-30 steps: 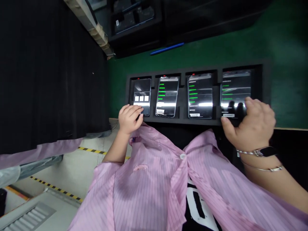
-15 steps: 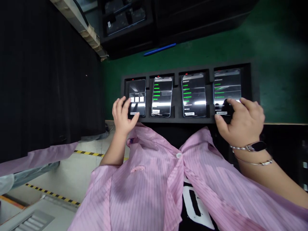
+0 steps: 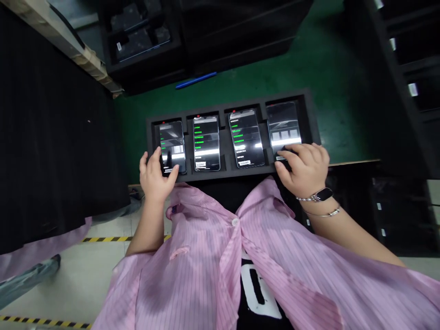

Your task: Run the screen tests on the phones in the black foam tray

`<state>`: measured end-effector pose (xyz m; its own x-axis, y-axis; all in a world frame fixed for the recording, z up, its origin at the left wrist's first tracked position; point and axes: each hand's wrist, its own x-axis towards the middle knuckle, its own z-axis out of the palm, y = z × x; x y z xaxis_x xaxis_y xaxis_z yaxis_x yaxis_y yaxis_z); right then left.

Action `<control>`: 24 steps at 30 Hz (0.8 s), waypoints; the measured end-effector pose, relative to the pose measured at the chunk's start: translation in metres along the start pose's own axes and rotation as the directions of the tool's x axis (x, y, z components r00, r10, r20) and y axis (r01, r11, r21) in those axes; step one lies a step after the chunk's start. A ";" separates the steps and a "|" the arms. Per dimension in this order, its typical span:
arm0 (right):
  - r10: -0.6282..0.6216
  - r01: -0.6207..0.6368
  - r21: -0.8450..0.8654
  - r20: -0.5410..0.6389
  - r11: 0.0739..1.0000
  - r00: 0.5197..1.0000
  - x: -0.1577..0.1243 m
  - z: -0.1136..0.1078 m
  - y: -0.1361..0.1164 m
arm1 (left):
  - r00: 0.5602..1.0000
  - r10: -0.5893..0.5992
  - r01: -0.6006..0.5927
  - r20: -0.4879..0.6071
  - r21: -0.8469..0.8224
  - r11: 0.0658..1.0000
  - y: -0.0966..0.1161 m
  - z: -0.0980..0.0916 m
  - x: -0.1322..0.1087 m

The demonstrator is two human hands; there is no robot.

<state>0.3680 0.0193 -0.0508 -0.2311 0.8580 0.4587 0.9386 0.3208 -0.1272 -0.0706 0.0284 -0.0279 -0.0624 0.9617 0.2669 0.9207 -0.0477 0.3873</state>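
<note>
Several smartphones lie face up in a row, each in its own slot of a dark foam tray [image 3: 225, 137]. My left hand [image 3: 154, 176], fingers apart and holding nothing, is at the lower edge of the leftmost smartphone [image 3: 173, 142], whose screen lists green and white lines. Two middle smartphones, the left-middle smartphone [image 3: 206, 142] and the right-middle smartphone [image 3: 245, 137], show similar lists. Over the lower part of the rightmost smartphone [image 3: 283, 121] my right hand [image 3: 304, 167] is spread, fingertips at its screen. Whether they touch the glass I cannot tell.
A blue pen [image 3: 195, 80] lies on the green tabletop [image 3: 240, 80] behind the tray. Dark trays with devices [image 3: 140, 43] stand at the back left. More dark stacked trays [image 3: 409, 68] rise on the right. A black curtain [image 3: 58, 133] hangs at the left.
The view has swung right, so everything sits further left. The leftmost screen changed from white icons to a list; the rightmost changed from a list to a dark screen with pale squares.
</note>
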 end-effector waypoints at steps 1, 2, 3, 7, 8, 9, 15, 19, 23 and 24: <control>0.006 -0.006 0.003 -0.005 1.000 1.000 0.000 0.000 -0.001 | 1.000 0.004 -0.004 -0.003 0.003 1.000 0.000 0.000 0.000; 0.009 -0.009 0.007 -0.008 1.000 1.000 0.000 0.000 -0.001 | 1.000 0.009 -0.009 -0.007 0.006 1.000 0.000 0.000 0.000; 0.014 -0.014 0.010 -0.009 1.000 1.000 0.000 0.001 -0.001 | 1.000 0.013 -0.013 -0.012 0.009 1.000 0.001 0.000 0.000; 0.011 -0.011 0.006 0.000 1.000 1.000 -0.002 0.001 0.001 | 1.000 0.018 -0.017 -0.017 0.015 1.000 0.002 -0.001 0.000; 0.006 -0.006 0.003 -0.003 1.000 1.000 -0.003 0.001 0.001 | 1.000 0.017 -0.017 -0.015 0.017 1.000 0.002 0.000 0.000; 0.001 -0.001 -0.001 -0.009 1.000 1.000 -0.003 0.002 0.002 | 1.000 0.018 -0.018 -0.011 0.020 1.000 0.002 0.000 0.000; -0.040 0.040 -0.014 -0.062 0.999 0.997 -0.005 0.006 0.005 | 0.999 0.033 -0.032 -0.019 0.048 0.998 0.002 0.000 0.000; -0.061 0.057 -0.026 -0.152 0.998 0.986 -0.005 0.013 0.007 | 1.000 0.021 -0.021 0.005 0.061 0.998 0.003 -0.002 -0.001; -0.077 0.074 -0.020 -0.188 0.997 0.979 -0.005 0.017 0.007 | 0.999 0.032 -0.032 0.012 0.058 0.998 0.004 -0.002 -0.002; -0.082 0.080 -0.019 -0.197 0.997 0.977 -0.005 0.016 0.006 | 0.999 0.030 -0.031 0.015 0.057 0.998 0.004 -0.002 -0.002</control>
<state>0.3709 0.0240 -0.0681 -0.2524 0.7331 0.6315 0.9218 0.3806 -0.0734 -0.0679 0.0253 -0.0250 -0.0289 0.9637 0.2654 0.9425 -0.0622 0.3283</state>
